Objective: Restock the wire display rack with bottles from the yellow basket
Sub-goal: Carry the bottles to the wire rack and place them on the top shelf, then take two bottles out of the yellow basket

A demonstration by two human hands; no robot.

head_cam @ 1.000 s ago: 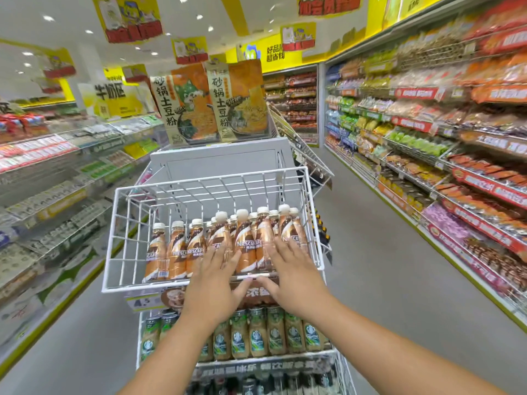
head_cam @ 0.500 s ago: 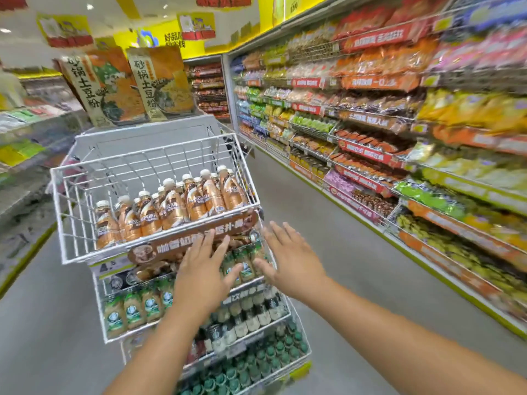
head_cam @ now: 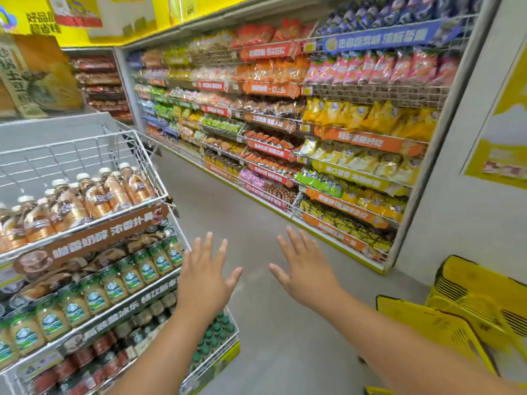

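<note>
Left hand (head_cam: 204, 276): palm down, fingers straight and spread, thumb out to the right, holding nothing. Right hand (head_cam: 306, 270): palm down, fingers straight and spread, thumb out to the left, holding nothing. Both forearms bare, extended forward, hands side by side and apart.

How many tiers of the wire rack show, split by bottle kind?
Orange-brown bottles: 1 tier
Green-label bottles: 1 tier
Red-label and darker bottles: 1 tier
Green-capped bottles: 1 tier
Total: 4 tiers on the wire rack
</note>
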